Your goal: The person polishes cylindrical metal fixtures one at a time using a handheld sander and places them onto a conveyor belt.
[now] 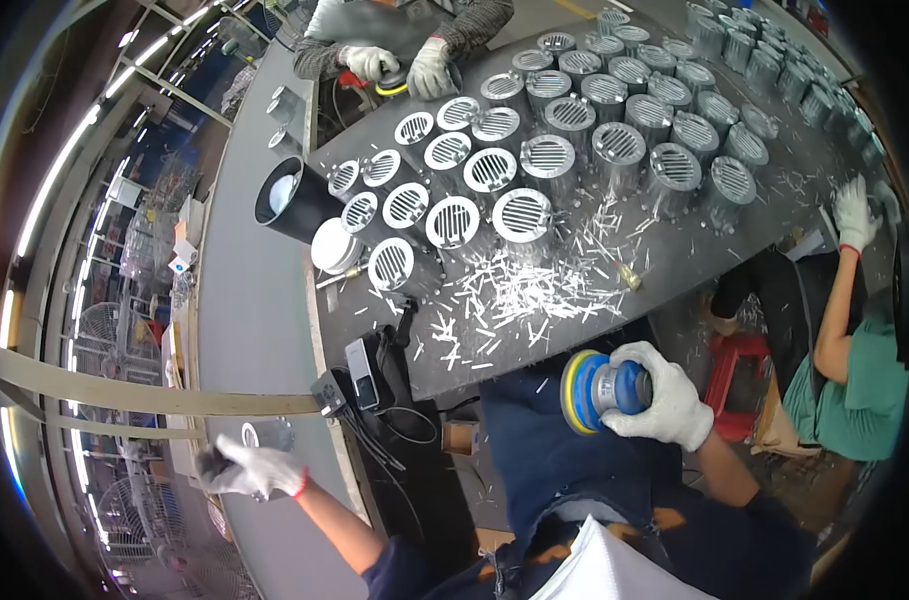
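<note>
My right hand (666, 398), in a white knit glove, is wrapped round a blue orbital sander (614, 391). The sander is tilted on its side, its yellow-edged pad facing left, in front of my body and off the table edge. My left hand (254, 470), gloved too, is out over the grey conveyor belt with thumb and fingers apart. Beside it on the belt is a metal cylinder with a ring-shaped end (266, 435), partly behind the hand; whether they touch I cannot tell. Many slotted-top metal cylinders (522, 215) stand on the dark table (674, 255).
Thin white strips (534, 290) lie heaped near the table's front edge. A black tube (292, 200), white discs (334, 245) and a black power box with cables (364, 372) sit by the conveyor (244, 330). Co-workers' gloved hands (429, 70) show across the table and at right, near a red stool (734, 385).
</note>
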### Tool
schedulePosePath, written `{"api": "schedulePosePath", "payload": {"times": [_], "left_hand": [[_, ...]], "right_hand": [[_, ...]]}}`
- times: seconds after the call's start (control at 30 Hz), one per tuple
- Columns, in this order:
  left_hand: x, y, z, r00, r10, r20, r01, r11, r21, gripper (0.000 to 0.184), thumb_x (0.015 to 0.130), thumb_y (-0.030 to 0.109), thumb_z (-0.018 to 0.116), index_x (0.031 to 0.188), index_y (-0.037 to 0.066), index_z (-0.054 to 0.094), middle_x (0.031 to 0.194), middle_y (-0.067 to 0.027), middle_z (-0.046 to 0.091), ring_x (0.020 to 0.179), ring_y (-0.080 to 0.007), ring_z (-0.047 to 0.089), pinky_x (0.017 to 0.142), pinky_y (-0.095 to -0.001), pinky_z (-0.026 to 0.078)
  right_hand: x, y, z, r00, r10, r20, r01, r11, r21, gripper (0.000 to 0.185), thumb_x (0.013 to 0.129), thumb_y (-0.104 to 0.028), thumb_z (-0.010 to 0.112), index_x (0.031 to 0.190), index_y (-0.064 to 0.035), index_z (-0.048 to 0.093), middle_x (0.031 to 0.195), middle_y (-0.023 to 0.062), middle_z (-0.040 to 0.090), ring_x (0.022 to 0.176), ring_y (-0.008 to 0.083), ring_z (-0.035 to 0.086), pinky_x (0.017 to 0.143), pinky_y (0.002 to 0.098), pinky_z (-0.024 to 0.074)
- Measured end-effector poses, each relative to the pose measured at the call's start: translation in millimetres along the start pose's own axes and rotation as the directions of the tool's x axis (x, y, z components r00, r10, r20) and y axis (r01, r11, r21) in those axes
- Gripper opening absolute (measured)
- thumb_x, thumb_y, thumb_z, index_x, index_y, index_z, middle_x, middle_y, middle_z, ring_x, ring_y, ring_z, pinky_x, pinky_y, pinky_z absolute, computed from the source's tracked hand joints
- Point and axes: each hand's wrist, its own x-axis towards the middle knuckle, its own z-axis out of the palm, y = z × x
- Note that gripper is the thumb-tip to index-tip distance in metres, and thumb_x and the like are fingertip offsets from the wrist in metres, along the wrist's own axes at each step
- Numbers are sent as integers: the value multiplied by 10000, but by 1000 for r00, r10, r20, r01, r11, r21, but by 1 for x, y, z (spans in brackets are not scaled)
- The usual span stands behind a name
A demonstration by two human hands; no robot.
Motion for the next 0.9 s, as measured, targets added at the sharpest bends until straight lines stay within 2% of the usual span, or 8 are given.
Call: {"api": "schedulePosePath", "payload": {"times": [0.07, 0.13, 0.2, 0.27, 0.43, 0.67, 0.77, 0.9], "left_hand": [[-26, -31, 19, 916, 173, 363, 28, 874, -486, 593, 1014, 116, 908, 1532, 50, 627, 1408, -165, 727, 1221, -320, 750, 1087, -447, 645], [-76, 8, 47, 610, 26, 792, 241, 946, -216, 808, 943, 186, 997, 1608, 5, 574, 1484, -192, 704, 1348, -341, 719, 1181, -462, 606], [-107, 42, 80, 318, 19, 948, 175, 982, -78, 1041, 853, 262, 1070, 1677, -50, 515, 1569, -226, 678, 1461, -364, 679, 1260, -462, 554], [-144, 26, 119, 223, 82, 971, 27, 996, -90, 1244, 767, 338, 1121, 1732, -64, 447, 1622, -244, 657, 1528, -359, 649, 1293, -449, 529], [-203, 26, 160, 83, 125, 989, 477, 866, -150, 1227, 693, 291, 1153, 1701, 4, 513, 1552, -163, 722, 1416, -274, 701, 1249, -429, 561], [-176, 85, 115, 37, 325, 945, -62, 945, -322, 1040, 661, 259, 1073, 1561, 18, 611, 1373, -179, 771, 1312, -337, 752, 1270, -487, 539], [-168, 142, 83, -244, 576, 780, -163, 769, -618, 1051, 637, 268, 1056, 1553, 5, 613, 1355, -206, 762, 1332, -397, 735, 1378, -660, 356], [-219, 185, 63, -531, 616, 582, -215, 567, -795, 893, 660, 296, 1052, 1414, 63, 633, 1232, -138, 715, 1254, -361, 721, 1248, -576, 480]], "right_hand": [[6, 0, 8, 1000, -14, 27, 15, 1000, -20, 836, 774, -405, 1058, 1452, -88, 687, 1366, 139, 809, 1243, 353, 830, 1092, 458, 652], [13, -5, 14, 991, -95, 99, 105, 990, -99, 858, 785, -438, 1056, 1475, -96, 678, 1341, 163, 824, 1208, 387, 841, 1078, 473, 663], [17, -16, 17, 982, -118, 145, 136, 984, -118, 873, 797, -463, 1051, 1499, -114, 667, 1311, 193, 835, 1196, 407, 848, 1069, 482, 675], [16, -24, 17, 974, -150, 172, 167, 982, -88, 873, 805, -462, 1048, 1503, -106, 665, 1306, 185, 840, 1190, 418, 851, 1074, 492, 675], [-1, -25, 17, 980, -132, 149, 143, 988, -66, 861, 803, -420, 1054, 1497, -85, 671, 1381, 170, 811, 1255, 387, 833, 1117, 469, 658], [-38, 4, -8, 994, 101, -27, -102, 994, -24, 797, 756, -314, 1045, 1438, -105, 690, 1433, 141, 770, 1321, 324, 791, 1169, 441, 605], [-40, 12, -23, 983, 171, -67, -174, 984, -47, 787, 736, -299, 1019, 1425, -105, 691, 1445, 140, 765, 1358, 334, 774, 1190, 457, 595], [-12, 5, -25, 990, 71, -123, -102, 959, -266, 751, 808, -377, 994, 1430, -110, 671, 1405, 167, 791, 1271, 396, 822, 1109, 474, 642]]}}
